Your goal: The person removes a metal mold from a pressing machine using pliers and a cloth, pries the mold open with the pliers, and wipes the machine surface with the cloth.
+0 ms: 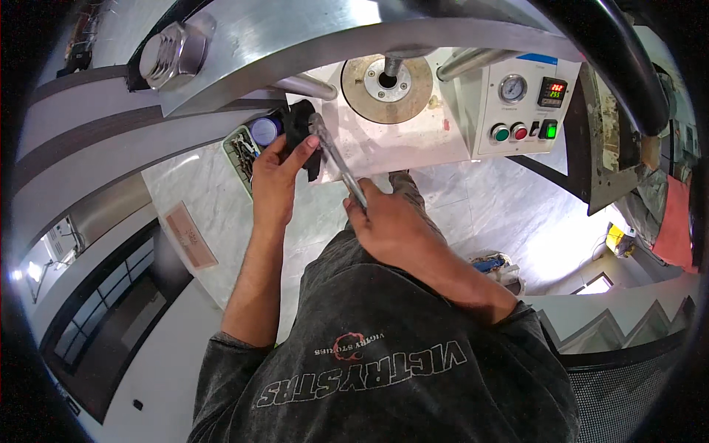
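Note:
My left hand [277, 177] is closed on a dark black piece [301, 122], at the near left corner of a white machine's work surface. Its thumb rests close to the knobby end of a silver metal rod tool [341, 167]. My right hand [395, 225] is wrapped round the lower end of that tool, which slants up and left so its head meets the black piece. Whether the left thumb also presses on the tool's head, I cannot tell. A round plate with a metal hub [387, 90] sits on the machine beyond my hands.
A curved metal beam [295, 52] with a large bolt [173, 55] arches overhead. A control panel [528, 111] with gauge, display and buttons stands right. Left of my hand are a blue-lidded jar [264, 131] and a green tray [230, 145] of small metal parts. A black handle [628, 66] hangs upper right.

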Demonstrator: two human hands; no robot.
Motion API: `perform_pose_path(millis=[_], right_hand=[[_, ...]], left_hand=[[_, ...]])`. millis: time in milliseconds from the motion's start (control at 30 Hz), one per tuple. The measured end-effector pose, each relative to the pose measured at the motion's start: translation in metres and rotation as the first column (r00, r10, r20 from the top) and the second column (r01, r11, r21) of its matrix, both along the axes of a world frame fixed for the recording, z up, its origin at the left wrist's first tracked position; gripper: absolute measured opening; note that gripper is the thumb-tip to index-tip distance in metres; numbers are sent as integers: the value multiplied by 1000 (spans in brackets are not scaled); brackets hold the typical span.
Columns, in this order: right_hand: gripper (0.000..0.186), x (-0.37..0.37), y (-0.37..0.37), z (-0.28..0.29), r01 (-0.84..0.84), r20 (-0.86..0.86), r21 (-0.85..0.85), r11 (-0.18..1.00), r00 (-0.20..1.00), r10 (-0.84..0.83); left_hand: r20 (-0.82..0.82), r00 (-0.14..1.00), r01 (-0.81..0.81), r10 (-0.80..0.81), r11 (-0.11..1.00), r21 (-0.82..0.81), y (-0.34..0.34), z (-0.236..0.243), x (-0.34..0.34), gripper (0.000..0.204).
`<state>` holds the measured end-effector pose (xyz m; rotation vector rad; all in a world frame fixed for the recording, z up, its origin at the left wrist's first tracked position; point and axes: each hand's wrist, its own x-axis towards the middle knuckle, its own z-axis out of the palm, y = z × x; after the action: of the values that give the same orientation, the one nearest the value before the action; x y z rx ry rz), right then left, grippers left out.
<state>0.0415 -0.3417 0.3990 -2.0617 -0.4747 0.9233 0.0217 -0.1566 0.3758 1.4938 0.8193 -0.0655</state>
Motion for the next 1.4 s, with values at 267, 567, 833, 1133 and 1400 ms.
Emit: perform_pose_path(millis=[267, 567, 833, 1133, 1400], right_hand=[[27, -6, 11, -5, -21, -88, -63, 998, 996, 16], [30, -3, -22, -16, 121, -105, -26, 992, 987, -123], [25, 4, -47, -28, 196, -115, -115, 974, 971, -209], [30, 2, -36, -33, 428, -803, -38, 903, 524, -282], [18, 4, -53, -32, 424, -573, 25, 905, 748, -335]], left_hand=[[73, 985, -133, 154, 963, -233, 7, -18, -10, 24], [68, 974, -191, 217, 943, -273, 12, -21, -12, 23], [48, 994, -95, 96, 995, -13, -3, -1, -2, 22], [176, 977, -133, 124, 990, 37, -31, -17, -4, 20], [415, 728, -460, 546, 837, -294, 16, -7, -55, 22]])
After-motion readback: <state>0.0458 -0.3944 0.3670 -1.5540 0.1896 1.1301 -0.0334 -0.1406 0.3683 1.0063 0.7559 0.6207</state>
